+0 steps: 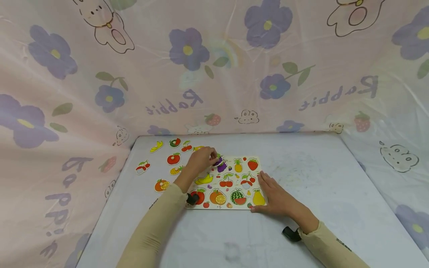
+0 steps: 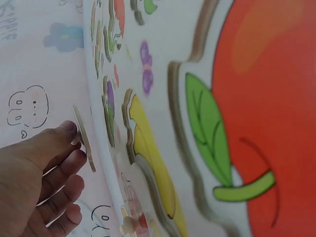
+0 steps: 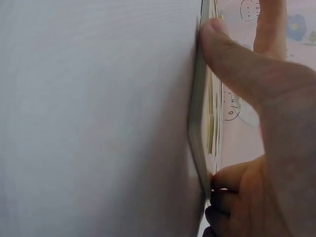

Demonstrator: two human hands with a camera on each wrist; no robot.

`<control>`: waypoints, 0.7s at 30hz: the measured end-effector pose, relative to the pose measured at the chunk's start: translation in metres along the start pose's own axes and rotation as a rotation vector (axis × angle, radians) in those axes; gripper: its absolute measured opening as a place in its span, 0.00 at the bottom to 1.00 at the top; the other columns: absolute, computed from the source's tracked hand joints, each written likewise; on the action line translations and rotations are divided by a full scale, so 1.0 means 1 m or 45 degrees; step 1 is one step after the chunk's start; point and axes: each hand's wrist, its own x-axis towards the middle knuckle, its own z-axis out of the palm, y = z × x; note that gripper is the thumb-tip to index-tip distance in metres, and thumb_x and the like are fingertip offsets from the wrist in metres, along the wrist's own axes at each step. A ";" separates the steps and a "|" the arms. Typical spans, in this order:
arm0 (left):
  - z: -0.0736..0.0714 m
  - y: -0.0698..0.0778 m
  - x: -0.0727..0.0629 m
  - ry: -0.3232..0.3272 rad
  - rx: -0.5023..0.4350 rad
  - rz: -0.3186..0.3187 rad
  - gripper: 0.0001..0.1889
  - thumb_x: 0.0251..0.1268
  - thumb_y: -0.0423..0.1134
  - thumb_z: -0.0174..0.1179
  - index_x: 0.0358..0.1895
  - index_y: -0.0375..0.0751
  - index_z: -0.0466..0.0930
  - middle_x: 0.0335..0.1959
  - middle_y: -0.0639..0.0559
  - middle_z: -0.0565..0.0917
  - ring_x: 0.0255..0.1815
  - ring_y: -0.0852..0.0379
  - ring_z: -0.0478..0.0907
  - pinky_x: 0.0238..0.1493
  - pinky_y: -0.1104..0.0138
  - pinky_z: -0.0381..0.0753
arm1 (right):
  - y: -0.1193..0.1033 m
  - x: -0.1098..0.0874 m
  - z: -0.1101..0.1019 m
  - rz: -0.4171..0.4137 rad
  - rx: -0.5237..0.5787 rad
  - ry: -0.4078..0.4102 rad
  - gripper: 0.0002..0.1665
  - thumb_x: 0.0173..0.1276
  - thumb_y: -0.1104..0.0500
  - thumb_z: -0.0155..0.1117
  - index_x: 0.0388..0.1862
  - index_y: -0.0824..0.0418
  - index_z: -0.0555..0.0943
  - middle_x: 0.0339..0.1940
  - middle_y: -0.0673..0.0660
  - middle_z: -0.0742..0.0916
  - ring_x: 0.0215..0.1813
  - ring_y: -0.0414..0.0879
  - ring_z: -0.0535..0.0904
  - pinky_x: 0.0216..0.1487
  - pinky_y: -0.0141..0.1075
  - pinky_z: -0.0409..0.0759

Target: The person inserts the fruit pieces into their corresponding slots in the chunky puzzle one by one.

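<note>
My left hand point(image 1: 202, 160) is over the back left of a wooden fruit puzzle board point(image 1: 214, 190). Thumb and forefinger pinch a thin purple puzzle piece point(image 1: 218, 160), which overlaps the board's printed eggplant in the head view. From the left wrist, the left hand point(image 2: 44, 173) shows the piece point(image 2: 85, 140) nearly edge-on, its other fingers loosely bent. At the board's front right corner, my right hand point(image 1: 276, 197) has its thumb against the front edge and straight fingers along the right edge. The right wrist view shows the thumb point(image 3: 237, 59) pressed to the board's side point(image 3: 196, 98).
Left of the board lie several loose pieces, among them a banana point(image 1: 156, 146), a watermelon point(image 1: 175, 142), cherries point(image 1: 186, 146), an apple point(image 1: 173, 159) and an orange point(image 1: 162, 185). A white cloth covers the table point(image 1: 308, 163); a printed curtain point(image 1: 228, 93) rises behind.
</note>
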 end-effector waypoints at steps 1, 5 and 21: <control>0.001 0.001 0.000 -0.003 -0.002 0.002 0.09 0.76 0.48 0.70 0.45 0.48 0.88 0.38 0.56 0.85 0.38 0.59 0.79 0.45 0.64 0.83 | 0.000 0.000 0.000 0.002 -0.001 -0.002 0.80 0.57 0.24 0.78 0.86 0.73 0.51 0.88 0.71 0.55 0.88 0.67 0.51 0.83 0.61 0.55; 0.003 0.002 -0.002 -0.012 0.018 0.013 0.09 0.76 0.48 0.70 0.44 0.48 0.88 0.38 0.56 0.85 0.38 0.59 0.80 0.44 0.64 0.83 | 0.003 0.000 0.002 0.004 -0.005 0.000 0.80 0.57 0.25 0.78 0.87 0.72 0.51 0.89 0.70 0.54 0.88 0.66 0.51 0.83 0.60 0.55; 0.008 0.013 0.000 -0.068 0.112 0.027 0.10 0.75 0.50 0.70 0.45 0.48 0.88 0.38 0.56 0.85 0.36 0.60 0.78 0.43 0.64 0.82 | 0.004 0.000 0.003 0.008 0.000 0.010 0.79 0.57 0.25 0.79 0.87 0.72 0.51 0.89 0.69 0.55 0.88 0.66 0.51 0.83 0.61 0.56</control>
